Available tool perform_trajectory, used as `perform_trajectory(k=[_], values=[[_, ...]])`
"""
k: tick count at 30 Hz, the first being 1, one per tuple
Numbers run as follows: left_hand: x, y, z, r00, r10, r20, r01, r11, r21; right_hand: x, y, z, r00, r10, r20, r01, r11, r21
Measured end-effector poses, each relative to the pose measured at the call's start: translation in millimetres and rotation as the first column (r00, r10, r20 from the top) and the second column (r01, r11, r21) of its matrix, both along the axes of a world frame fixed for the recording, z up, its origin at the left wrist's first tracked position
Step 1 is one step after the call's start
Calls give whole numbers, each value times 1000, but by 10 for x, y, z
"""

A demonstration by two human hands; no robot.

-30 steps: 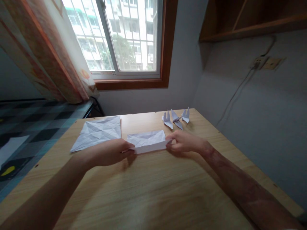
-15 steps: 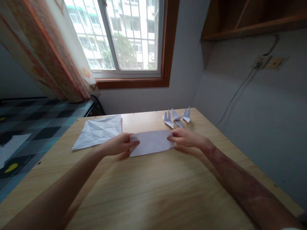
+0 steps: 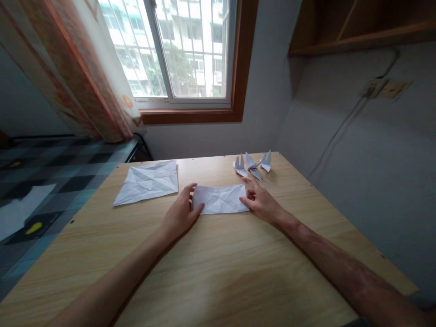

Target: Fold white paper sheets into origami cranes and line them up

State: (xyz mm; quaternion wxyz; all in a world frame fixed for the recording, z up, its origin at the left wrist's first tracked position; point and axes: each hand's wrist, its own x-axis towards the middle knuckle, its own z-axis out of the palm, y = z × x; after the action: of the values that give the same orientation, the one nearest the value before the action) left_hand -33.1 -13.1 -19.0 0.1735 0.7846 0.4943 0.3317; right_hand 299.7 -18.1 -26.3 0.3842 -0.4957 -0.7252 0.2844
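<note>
A creased white sheet of paper [image 3: 220,199], folded into a long rectangle, lies low at the middle of the table between my hands. My left hand [image 3: 185,210] grips its left end, thumb on the near face and fingers at the far edge. At the right end, my right hand [image 3: 260,200] has its thumb on the paper, the index finger stretched out beyond and the other fingers curled. Beyond my right hand stand three folded paper cranes [image 3: 253,166]. Left of my left hand, a second creased sheet [image 3: 148,182] lies spread flat.
The wooden table [image 3: 204,268] meets the wall at its far side, below a barred window [image 3: 194,54]. A checked bed [image 3: 68,159] with white paper [image 3: 23,209] on it is at left. On the right wall are a socket [image 3: 376,86] with a cord and a shelf [image 3: 364,38].
The folded paper has come down and tipped flatter, now showing a creased face. My left hand has shifted slightly right, and my right index finger has straightened. The view has moved a little.
</note>
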Motion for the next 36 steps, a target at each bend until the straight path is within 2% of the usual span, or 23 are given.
perform_trajectory(k=[2, 5, 8, 13, 16, 19, 22, 29, 36], values=[[-2, -58, 3, 997, 8, -82, 3, 991, 133, -38, -65, -74, 999, -46, -8, 46, 997, 61], [-8, -147, 67, 970, 4, -243, 60, 965, 254, -76, -104, -112, 994, -25, 103, 11, 991, 130], [8, -203, 128, 948, -56, -312, 132, 964, 230, -82, -107, -88, 982, 5, 186, -43, 979, 200], [70, -213, 147, 912, -163, -375, 242, 955, 174, -68, -127, -38, 954, 57, 293, -160, 927, 340], [82, -207, 137, 914, -158, -375, 231, 960, 158, -62, -137, -39, 926, 131, 355, -246, 921, 301], [78, -204, 133, 913, -104, -396, 174, 974, 145, -53, -141, -44, 901, 155, 405, -280, 922, 268], [78, -211, 148, 903, -72, -424, 149, 977, 152, -48, -156, -25, 887, 149, 437, -288, 918, 273], [70, -222, 194, 901, -137, -411, 232, 953, 192, -69, -200, 49, 872, 95, 480, -268, 913, 307], [53, -213, 149, 870, -53, -490, 163, 969, 184, -92, -216, 64, 855, 88, 511, -278, 910, 309]])
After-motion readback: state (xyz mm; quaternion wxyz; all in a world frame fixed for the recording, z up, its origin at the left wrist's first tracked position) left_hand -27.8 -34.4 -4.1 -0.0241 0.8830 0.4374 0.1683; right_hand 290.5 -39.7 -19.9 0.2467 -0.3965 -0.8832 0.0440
